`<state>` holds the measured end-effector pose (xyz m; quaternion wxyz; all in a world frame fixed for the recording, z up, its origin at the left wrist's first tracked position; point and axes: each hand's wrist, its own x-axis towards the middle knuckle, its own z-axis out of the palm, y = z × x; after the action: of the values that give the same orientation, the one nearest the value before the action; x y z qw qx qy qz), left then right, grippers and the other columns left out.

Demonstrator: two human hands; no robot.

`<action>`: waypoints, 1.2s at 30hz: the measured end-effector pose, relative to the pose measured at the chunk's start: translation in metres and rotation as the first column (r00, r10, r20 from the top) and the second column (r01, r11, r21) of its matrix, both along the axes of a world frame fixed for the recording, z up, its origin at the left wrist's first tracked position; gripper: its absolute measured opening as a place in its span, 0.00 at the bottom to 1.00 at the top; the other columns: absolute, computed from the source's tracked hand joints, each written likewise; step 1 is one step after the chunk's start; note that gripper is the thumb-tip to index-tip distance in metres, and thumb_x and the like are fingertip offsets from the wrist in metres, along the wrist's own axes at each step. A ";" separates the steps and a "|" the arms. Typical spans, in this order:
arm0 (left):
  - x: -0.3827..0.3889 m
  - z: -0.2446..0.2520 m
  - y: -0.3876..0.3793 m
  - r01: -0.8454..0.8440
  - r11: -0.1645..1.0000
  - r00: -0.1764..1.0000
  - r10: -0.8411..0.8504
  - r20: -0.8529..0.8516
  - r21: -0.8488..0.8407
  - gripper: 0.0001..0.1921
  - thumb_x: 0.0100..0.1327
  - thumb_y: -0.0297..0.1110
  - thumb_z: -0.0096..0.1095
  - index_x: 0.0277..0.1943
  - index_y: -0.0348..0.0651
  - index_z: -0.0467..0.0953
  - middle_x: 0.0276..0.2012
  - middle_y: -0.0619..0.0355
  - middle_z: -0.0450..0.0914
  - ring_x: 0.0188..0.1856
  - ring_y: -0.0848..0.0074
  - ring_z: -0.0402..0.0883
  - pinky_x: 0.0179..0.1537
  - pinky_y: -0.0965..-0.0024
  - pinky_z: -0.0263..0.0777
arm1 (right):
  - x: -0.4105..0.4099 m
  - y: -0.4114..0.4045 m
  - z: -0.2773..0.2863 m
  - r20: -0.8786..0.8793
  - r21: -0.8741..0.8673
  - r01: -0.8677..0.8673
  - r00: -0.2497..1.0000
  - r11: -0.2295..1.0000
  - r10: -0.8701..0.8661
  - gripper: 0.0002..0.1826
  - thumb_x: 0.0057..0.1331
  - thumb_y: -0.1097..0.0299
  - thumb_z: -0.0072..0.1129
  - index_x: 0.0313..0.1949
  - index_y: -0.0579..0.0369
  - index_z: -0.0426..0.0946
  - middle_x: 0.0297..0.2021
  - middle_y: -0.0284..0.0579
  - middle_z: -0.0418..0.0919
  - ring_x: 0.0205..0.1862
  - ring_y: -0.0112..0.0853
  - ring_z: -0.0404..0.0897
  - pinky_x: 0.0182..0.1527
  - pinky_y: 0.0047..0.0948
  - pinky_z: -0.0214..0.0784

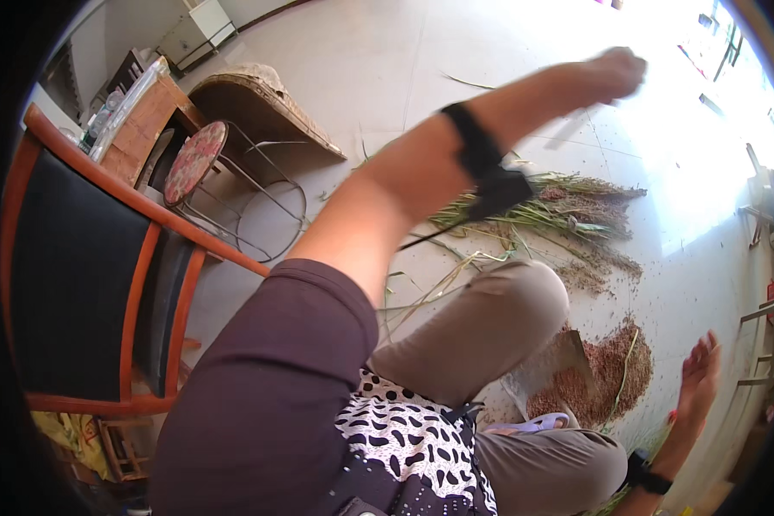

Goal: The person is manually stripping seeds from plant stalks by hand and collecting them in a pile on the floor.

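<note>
My left hand [619, 72] is raised at the far end of my outstretched arm, over the pale floor. Its fingers look curled in, and nothing shows in them, though glare and blur soften it. A black strap with a dark box [500, 193] is around that forearm. Beneath the arm lies a bundle of green stalks with brownish seed heads [593, 213]. My right hand [700, 374] is held up at the right with fingers apart, holding nothing visible. Between it and my knees is a heap of reddish-brown grain [619, 367], with a grey sheet-like piece [555, 374] partly over it.
An orange-framed chair with dark panels [77, 277] stands at the left. Beyond it are a round-topped metal stool [197, 161], a wooden table [138, 129] and a curved woven piece [271, 109]. Loose seeds and stalks [451, 258] litter the tiled floor. A purple sandal [542, 422] is by the heap.
</note>
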<state>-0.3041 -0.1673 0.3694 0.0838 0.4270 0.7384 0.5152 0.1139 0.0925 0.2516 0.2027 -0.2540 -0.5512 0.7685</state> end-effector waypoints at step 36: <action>0.160 -0.459 -0.373 -0.831 0.464 0.416 0.885 0.211 -0.307 0.10 0.68 0.34 0.45 0.42 0.38 0.72 0.31 0.41 0.79 0.35 0.46 0.78 0.36 0.51 0.70 | 0.060 0.016 -0.075 0.339 0.042 0.201 0.919 0.979 -0.203 0.12 0.71 0.56 0.50 0.48 0.46 0.74 0.32 0.24 0.74 0.31 0.14 0.70 0.32 0.14 0.64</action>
<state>-0.1442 -0.5407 -0.0892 -0.0327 -0.1160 0.8626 0.4913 0.1738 0.1087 0.1769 0.1830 -0.4381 -0.5512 0.6861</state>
